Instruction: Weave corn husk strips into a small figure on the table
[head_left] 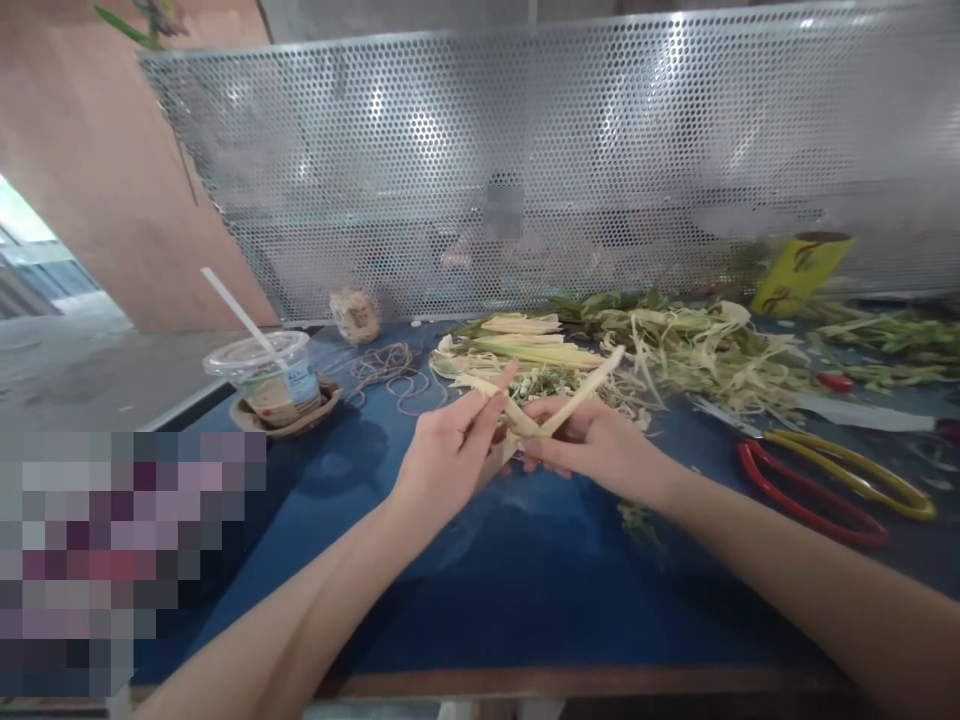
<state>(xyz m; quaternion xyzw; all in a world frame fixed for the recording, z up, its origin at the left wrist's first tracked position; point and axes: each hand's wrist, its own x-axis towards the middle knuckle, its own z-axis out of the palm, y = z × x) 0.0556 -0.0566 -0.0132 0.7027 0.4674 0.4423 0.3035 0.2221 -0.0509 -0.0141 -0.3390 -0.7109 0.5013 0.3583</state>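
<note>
Both of my hands meet over the middle of a blue table [465,590]. My left hand [448,452] pinches a pale yellow leaf strip [480,386] with its fingers closed on it. My right hand [592,445] is closed on a second pale strip [583,392] that points up and to the right. The two strips cross in an X between my hands. Behind them lies a pile of pale strips and green leaves [600,345].
A lidded plastic cup with a straw [271,378] stands at the left on a small brown dish. Coiled twine [386,368] lies behind it. Red-and-yellow handled shears [832,478] lie at the right. A yellow cup [799,272] leans against the perforated metal screen [525,150].
</note>
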